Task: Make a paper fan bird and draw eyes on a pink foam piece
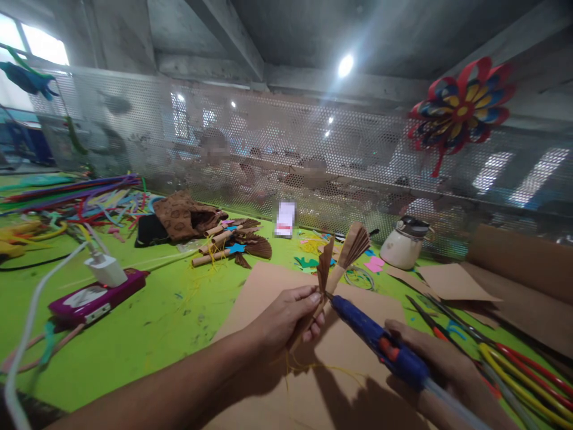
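My left hand (286,316) is closed on a brown paper craft piece (344,258) with two pleated fans on a rolled stem, held upright above a brown cardboard sheet (264,292). My right hand (443,367) grips a blue glue gun (378,340). The gun's nozzle touches the stem just below the fans, right beside my left fingertips.
The green table (161,310) carries a pink power strip (96,297) with a white plug and cable, coloured pipe cleaners (67,200), finished brown fan pieces (233,242), a white kettle-like pot (405,245), scissors and coloured sticks (514,358) at right. A perforated metal screen (286,149) stands behind, with a paper pinwheel (463,110) on it.
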